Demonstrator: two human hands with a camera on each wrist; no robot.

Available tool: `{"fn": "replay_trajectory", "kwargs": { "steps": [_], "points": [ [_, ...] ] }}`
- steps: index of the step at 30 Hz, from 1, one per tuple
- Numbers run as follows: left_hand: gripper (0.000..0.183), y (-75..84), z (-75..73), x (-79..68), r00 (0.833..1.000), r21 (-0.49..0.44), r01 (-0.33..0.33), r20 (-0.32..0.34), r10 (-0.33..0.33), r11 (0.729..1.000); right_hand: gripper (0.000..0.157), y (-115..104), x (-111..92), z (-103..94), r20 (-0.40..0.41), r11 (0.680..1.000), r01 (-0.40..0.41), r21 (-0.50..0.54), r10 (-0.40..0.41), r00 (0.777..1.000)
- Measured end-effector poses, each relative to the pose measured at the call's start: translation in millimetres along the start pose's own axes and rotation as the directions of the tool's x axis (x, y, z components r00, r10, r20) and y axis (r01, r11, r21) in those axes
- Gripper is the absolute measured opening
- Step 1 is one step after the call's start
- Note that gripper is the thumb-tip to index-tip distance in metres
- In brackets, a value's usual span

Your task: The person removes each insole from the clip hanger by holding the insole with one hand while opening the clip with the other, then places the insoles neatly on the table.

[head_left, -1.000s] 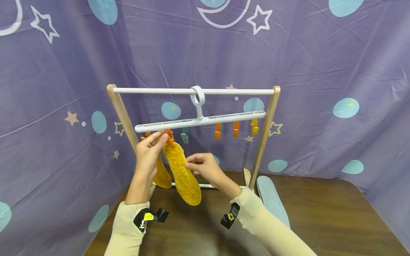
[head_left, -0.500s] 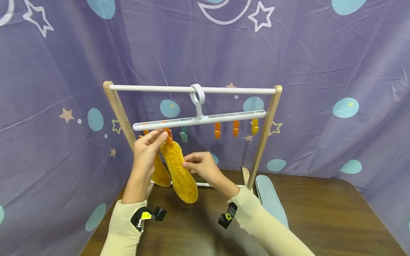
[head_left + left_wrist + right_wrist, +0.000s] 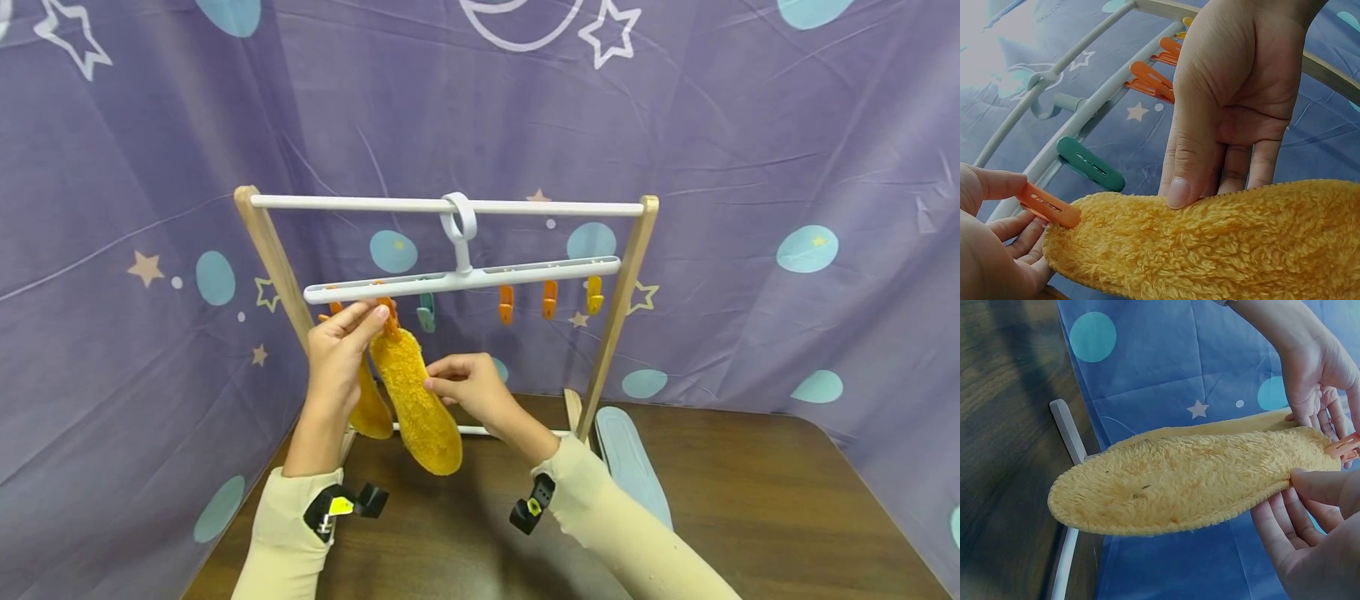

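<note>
As we see it from the head view, the fuzzy yellow insole (image 3: 416, 404) hangs below the white hanger bar (image 3: 390, 288), its long axis sloping from upper left to lower right. Its upper end lies just below the fingers of the left hand (image 3: 336, 358), which is the nearer to that end and pinches an orange clip (image 3: 1050, 206) overlapping it. We judge this meeting of clip and end to be the deciding relation; whether the clip bites fully, we cannot confirm. The right hand (image 3: 477, 390) grasps the insole's right edge partway down, thumb on the pile, so the insole lies leftward of those fingers. We note a second insole (image 3: 371, 410) behind.
</note>
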State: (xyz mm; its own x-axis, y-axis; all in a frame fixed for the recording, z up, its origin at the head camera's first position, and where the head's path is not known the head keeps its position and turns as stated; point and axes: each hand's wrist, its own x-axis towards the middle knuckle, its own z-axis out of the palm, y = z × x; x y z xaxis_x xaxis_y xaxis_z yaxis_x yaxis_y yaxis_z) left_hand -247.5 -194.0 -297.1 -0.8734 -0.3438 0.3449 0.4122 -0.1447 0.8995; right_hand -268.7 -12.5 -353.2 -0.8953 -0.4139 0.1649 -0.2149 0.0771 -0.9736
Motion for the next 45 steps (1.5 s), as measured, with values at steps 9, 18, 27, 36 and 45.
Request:
{"fn": "replay_trajectory", "kwargs": {
  "steps": [9,18,27,36,45],
  "points": [
    [0.014,2.5,2.6,-2.7,0.999,0.012,-0.034,0.003,0.034,0.999,0.017,-3,-2,1.6,0.001,1.0,0.005,-0.009,-0.005,1.0],
    [0.017,1.6,4.0,-3.8,0.998,0.026,-0.063,0.013,0.063,0.998,0.016,-4,-3,1.5,0.0,1.0,-0.004,0.01,0.004,1.0],
    [0.015,0.5,7.7,-4.6,0.998,0.019,-0.058,-0.02,0.059,0.998,0.016,-4,-5,-1.3,-0.01,1.0,-0.006,-0.012,0.006,1.0],
    [0.012,1.5,10.1,-6.3,0.998,0.033,-0.042,-0.037,0.043,0.999,0.015,-3,-6,-2.3,-0.011,1.0,-0.002,-0.014,0.001,1.0],
    [0.011,0.4,11.3,-7.6,0.999,0.033,-0.031,-0.042,0.033,0.999,0.016,-3,-7,-2.1,-0.011,1.0,0.0,-0.008,-0.001,1.0]
  ]
}}
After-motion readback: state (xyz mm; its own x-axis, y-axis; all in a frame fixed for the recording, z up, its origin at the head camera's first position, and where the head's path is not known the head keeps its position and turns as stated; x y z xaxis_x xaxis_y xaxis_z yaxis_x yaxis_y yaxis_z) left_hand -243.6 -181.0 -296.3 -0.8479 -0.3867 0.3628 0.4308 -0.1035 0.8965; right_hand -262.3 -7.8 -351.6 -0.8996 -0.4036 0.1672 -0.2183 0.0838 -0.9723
